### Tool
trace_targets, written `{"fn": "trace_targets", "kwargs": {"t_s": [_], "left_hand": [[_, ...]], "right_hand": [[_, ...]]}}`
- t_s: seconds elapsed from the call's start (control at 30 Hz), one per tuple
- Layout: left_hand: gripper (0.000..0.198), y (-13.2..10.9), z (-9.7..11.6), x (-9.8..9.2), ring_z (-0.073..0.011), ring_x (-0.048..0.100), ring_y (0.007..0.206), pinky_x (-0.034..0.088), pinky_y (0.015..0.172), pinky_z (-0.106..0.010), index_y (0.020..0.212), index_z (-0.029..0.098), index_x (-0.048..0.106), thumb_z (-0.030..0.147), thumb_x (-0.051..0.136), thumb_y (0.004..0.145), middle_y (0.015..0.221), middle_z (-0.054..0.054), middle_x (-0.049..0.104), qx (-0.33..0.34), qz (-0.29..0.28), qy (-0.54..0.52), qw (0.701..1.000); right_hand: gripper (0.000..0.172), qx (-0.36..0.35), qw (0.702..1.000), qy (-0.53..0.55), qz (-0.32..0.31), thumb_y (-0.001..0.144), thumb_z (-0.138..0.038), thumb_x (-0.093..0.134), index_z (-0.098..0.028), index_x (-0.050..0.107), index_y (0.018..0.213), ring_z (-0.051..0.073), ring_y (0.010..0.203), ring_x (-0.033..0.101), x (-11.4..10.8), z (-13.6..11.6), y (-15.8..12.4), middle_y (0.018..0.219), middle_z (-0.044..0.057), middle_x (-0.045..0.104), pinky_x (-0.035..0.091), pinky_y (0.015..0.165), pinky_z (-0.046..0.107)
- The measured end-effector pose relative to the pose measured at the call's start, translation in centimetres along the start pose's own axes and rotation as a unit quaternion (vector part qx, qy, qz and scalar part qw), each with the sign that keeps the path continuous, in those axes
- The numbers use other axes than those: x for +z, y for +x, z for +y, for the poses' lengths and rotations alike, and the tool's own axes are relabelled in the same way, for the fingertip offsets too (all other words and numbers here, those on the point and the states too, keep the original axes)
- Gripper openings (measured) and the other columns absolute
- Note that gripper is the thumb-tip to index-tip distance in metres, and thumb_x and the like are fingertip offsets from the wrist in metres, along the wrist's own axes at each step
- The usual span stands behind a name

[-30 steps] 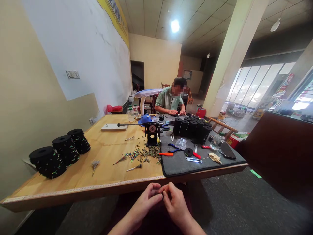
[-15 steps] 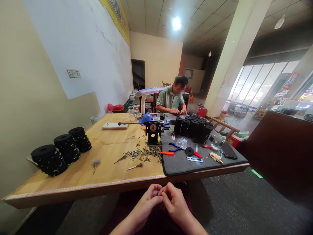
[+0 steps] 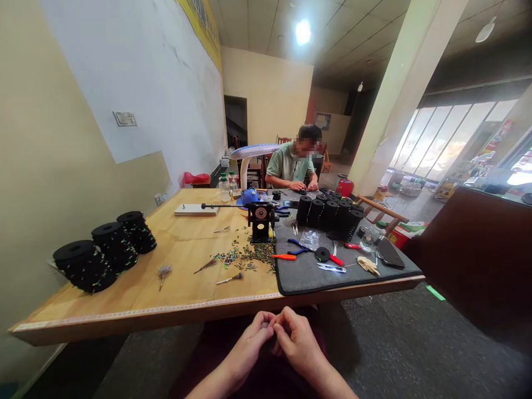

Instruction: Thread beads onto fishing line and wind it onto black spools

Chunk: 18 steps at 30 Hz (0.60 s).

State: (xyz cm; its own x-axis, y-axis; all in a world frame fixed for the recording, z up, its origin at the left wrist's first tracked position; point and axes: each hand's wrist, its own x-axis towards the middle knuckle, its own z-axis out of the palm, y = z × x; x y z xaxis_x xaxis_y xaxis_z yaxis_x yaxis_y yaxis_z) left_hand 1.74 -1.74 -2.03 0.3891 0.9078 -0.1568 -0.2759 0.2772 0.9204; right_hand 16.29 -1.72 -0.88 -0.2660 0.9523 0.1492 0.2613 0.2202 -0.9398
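Note:
My left hand (image 3: 254, 336) and my right hand (image 3: 293, 333) meet in front of the table's front edge, above my lap. Both are closed, thumbs and fingertips pinched together and touching; whatever lies between them is too small or hidden to make out. Beyond them on the table (image 3: 166, 288) lie a bundle of thin stems (image 3: 229, 279), a heap of small beads and metal bits (image 3: 260, 254), an orange-handled tool (image 3: 285, 257) and silver thread snips (image 3: 331, 268). A black winding device (image 3: 261, 221) with a long rod stands behind the heap.
Three black spools (image 3: 85, 266) stand at the left. On the grey mat (image 3: 299, 282) are blue-handled pliers (image 3: 300, 247), a small black reel (image 3: 322, 254), several black spools (image 3: 331, 213) and a dark phone-like object (image 3: 390, 254). A person (image 3: 291, 163) sits opposite, beside a desk lamp (image 3: 249, 172).
My fingertips have drawn closer together, and the left thumb has moved up against the right hand's fingers. The view has tilted slightly; the things on the table have stayed in place.

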Motion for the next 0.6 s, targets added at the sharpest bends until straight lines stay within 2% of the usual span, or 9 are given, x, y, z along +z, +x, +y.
{"fn": "trace_targets", "kwargs": {"t_s": [0.13,0.27,0.43,0.6], "left_hand": [[0.014,0.09,-0.38,-0.53,-0.0159,0.047,0.079,0.036,0.076,-0.029,0.088,0.019,0.055,0.029,0.056,0.079,0.085,0.0,0.055,0.013,0.004,0.035,0.999],[0.011,0.12,-0.63,-0.83,-0.0145,0.046,0.075,0.035,0.074,-0.028,0.085,0.02,0.053,0.028,0.056,0.078,0.08,0.003,0.051,0.015,0.01,0.049,0.999],[0.019,-0.05,-0.26,-0.38,-0.0152,0.048,0.075,0.036,0.072,-0.028,0.086,0.021,0.053,0.037,0.059,0.079,0.082,0.002,0.053,-0.005,0.013,0.008,1.0],[0.021,-0.25,0.19,0.13,-0.0138,0.047,0.073,0.036,0.07,-0.027,0.082,0.02,0.054,0.036,0.065,0.076,0.08,0.002,0.053,-0.011,0.008,-0.038,0.999]], "right_hand": [[0.016,0.05,0.997,0.054,0.001,0.086,-0.031,0.049,-0.02,0.049,0.075,0.009,0.034,0.048,0.11,0.33,0.19,0.045,-0.008,0.049,0.037,0.036,0.018],[0.02,0.064,0.995,0.078,0.006,0.084,-0.036,0.052,-0.019,0.05,0.074,0.008,0.031,0.047,0.11,0.73,0.31,0.044,-0.009,0.049,0.035,0.033,0.016],[0.024,0.069,0.994,0.079,0.012,0.083,-0.041,0.054,-0.02,0.047,0.073,0.009,0.031,0.048,0.25,0.68,0.31,0.042,-0.009,0.048,0.034,0.033,0.015],[0.027,0.051,0.996,0.073,0.008,0.085,-0.044,0.053,-0.019,0.048,0.074,0.008,0.033,0.05,0.22,0.35,0.12,0.047,-0.008,0.049,0.035,0.035,0.016]]}}
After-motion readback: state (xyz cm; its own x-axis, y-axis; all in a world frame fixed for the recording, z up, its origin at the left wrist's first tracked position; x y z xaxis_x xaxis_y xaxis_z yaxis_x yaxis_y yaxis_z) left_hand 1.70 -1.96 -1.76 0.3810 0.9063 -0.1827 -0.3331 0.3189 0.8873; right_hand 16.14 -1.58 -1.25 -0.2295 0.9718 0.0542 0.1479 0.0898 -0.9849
